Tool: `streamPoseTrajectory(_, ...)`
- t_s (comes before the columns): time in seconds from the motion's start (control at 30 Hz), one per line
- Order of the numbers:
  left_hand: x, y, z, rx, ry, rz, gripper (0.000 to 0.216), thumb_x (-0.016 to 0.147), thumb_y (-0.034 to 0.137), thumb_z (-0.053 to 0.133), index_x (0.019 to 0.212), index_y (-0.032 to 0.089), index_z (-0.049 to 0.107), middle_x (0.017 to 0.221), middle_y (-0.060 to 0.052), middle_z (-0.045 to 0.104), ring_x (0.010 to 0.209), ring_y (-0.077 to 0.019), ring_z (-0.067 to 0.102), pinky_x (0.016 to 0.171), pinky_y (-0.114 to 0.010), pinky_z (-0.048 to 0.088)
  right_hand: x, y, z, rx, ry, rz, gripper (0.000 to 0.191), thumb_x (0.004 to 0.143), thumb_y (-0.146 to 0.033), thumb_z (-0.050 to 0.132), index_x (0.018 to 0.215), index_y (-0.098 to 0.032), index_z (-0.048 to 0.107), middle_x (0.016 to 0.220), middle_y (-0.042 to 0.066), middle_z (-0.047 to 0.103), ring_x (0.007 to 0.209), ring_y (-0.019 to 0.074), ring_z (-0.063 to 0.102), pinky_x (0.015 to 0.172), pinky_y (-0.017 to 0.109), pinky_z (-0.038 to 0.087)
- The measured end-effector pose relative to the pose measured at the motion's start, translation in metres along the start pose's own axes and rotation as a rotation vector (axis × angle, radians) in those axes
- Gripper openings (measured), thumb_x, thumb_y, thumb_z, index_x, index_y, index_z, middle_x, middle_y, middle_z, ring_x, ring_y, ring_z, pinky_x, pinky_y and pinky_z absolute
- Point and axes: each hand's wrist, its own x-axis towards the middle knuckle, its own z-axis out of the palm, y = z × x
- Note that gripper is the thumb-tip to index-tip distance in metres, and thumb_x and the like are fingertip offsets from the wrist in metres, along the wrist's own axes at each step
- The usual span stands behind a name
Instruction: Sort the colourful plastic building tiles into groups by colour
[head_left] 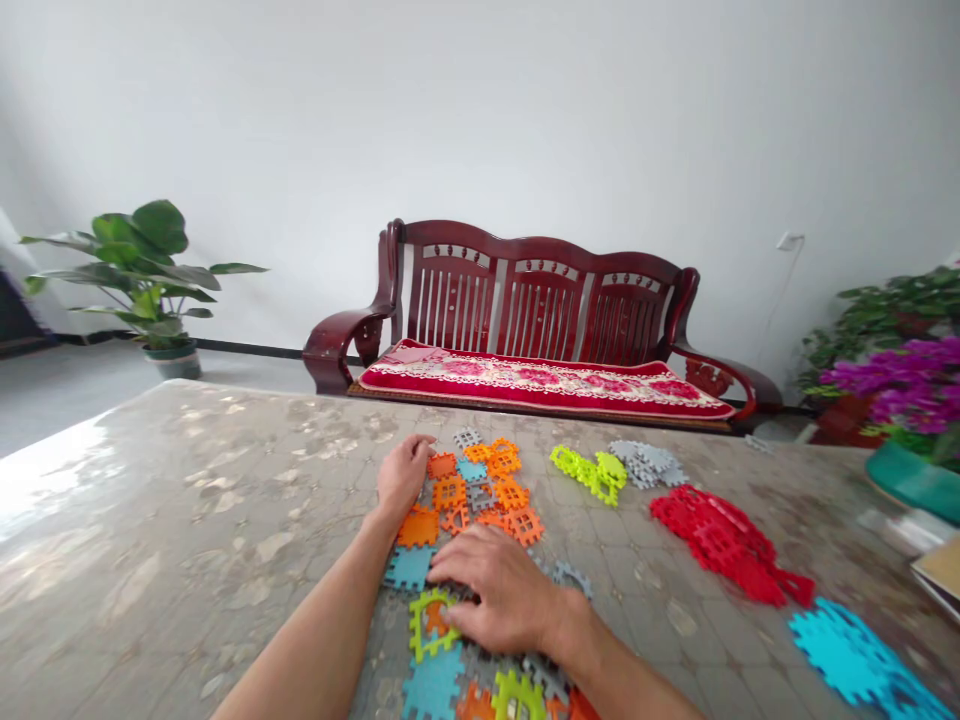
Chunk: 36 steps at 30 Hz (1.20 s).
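Note:
Toothed plastic puzzle tiles lie loosely mixed on the patterned tablecloth before me, among them an orange tile (417, 527), a blue tile (411, 568) and a lime-green frame tile (420, 640). My left hand (403, 478) rests at the left edge of the far orange tiles, fingers bent and drawn together; whatever they pinch is hidden. Lower down, my right hand (501, 585) spreads over the middle of the tiles, thumb apart from the fingers, beside the lime-green frame. Tiles beneath its palm are covered.
Sorted piles stand to the right: lime-green tiles (592, 472), grey tiles (646, 464), red tiles (724, 540) and bright blue tiles (855, 655). A teal flowerpot (911, 480) stands at the table's right edge. Beyond the table (247, 480) are a wooden bench (540, 290) and a potted plant (142, 260).

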Motion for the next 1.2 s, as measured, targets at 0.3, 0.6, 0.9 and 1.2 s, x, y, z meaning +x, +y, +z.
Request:
streamPoseTrajectory(0.3,-0.002,0.001,0.000,0.001,0.003,-0.002,0.037,0.087,0.034,0.040,0.105,0.025,0.070,0.094,-0.001,0.077,0.092,-0.0195,0.067,0.077,-0.028,0.045,-0.001,-0.001,-0.005,-0.042,0.067,0.007,0.030,0.078,-0.027,0.068,0.107,-0.025,0.067,0.110,-0.001,0.071,0.103,0.0176,0.056,0.097,0.033,0.037)
streamPoseTrajectory(0.6,-0.003,0.005,-0.003,0.009,0.004,-0.002,0.036,0.087,0.033,0.040,0.103,0.025,0.071,0.093,-0.001,0.078,0.091,-0.0187,0.068,0.076,-0.026,0.047,0.000,-0.018,-0.008,-0.126,-0.092,-0.027,0.046,0.074,-0.049,0.073,0.113,-0.024,0.064,0.118,0.003,0.068,0.109,0.0221,0.055,0.096,0.035,0.038)
streamPoseTrajectory(0.9,-0.002,0.002,-0.002,0.019,0.012,0.010,0.036,0.087,0.032,0.041,0.105,0.025,0.071,0.093,-0.001,0.078,0.091,-0.0195,0.068,0.078,-0.027,0.047,0.003,-0.027,-0.005,-0.288,-0.099,0.054,0.028,0.078,-0.043,0.068,0.097,-0.022,0.064,0.093,0.004,0.070,0.091,0.0216,0.058,0.082,0.033,0.041)
streamPoseTrajectory(1.2,-0.003,0.004,-0.003,0.004,-0.002,0.005,0.037,0.087,0.035,0.039,0.105,0.024,0.070,0.093,-0.001,0.077,0.090,-0.0197,0.068,0.076,-0.027,0.046,0.001,-0.006,-0.026,-0.006,0.119,0.217,0.056,0.071,-0.039,0.074,0.124,-0.027,0.058,0.107,0.002,0.072,0.098,0.0215,0.063,0.089,0.034,0.045)
